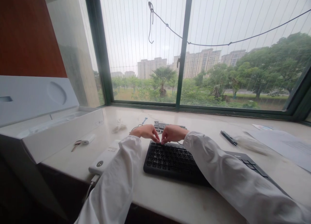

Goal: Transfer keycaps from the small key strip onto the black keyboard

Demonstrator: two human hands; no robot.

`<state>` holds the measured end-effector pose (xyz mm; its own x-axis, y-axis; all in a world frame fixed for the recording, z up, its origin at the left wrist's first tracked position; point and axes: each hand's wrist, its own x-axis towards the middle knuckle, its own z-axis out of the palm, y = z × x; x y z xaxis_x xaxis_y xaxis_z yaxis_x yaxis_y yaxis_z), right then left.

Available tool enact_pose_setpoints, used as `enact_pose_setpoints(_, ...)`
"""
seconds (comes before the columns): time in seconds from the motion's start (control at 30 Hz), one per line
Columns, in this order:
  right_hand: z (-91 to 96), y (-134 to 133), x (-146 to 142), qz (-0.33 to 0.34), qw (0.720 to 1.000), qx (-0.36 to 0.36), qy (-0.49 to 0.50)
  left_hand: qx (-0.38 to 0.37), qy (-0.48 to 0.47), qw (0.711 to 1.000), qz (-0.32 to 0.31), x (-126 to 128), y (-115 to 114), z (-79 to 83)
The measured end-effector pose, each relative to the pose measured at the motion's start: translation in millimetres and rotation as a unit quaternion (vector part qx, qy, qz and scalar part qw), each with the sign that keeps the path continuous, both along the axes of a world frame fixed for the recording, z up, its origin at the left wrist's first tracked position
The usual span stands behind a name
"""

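Observation:
A black keyboard [170, 167] lies on the pale sill, its left part showing bare key sockets without caps, while keycaps sit on its right end. My left hand [146, 132] and my right hand [174, 133] meet over its top left edge, fingertips close together. Both hands are closed in a pinch at the top row of sockets. Whatever is between the fingers is too small or hidden to make out. Just behind my hands rest what look like loose grey keycaps [160, 124] in rows. My right sleeve covers part of the keyboard.
An open white box [65, 133] stands at left. Near it lie a small white stick-like device [87, 140] and a white power bank [103, 159] with a cable. At right are a dark pen-like tool [228, 138] and paper sheets [284, 144]. A window frame [145, 104] borders the sill.

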<state>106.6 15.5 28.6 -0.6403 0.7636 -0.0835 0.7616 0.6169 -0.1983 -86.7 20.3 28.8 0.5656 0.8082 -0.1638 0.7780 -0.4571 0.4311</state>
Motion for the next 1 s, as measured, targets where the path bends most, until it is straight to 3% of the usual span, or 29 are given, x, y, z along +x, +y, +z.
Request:
enact_pose_setpoints(0.4,-1.4,-1.3,-1.0,0.018,1.0,0.006,0.007,0.001,-0.019,1.0,-0.025,3.8,-2.4,-2.1)
enact_pose_setpoints(1.0,-3.4,1.5,0.3,0.017,1.0,-0.005,0.019,0.013,-0.017,1.0,-0.01,6.3,-4.5,-2.5)
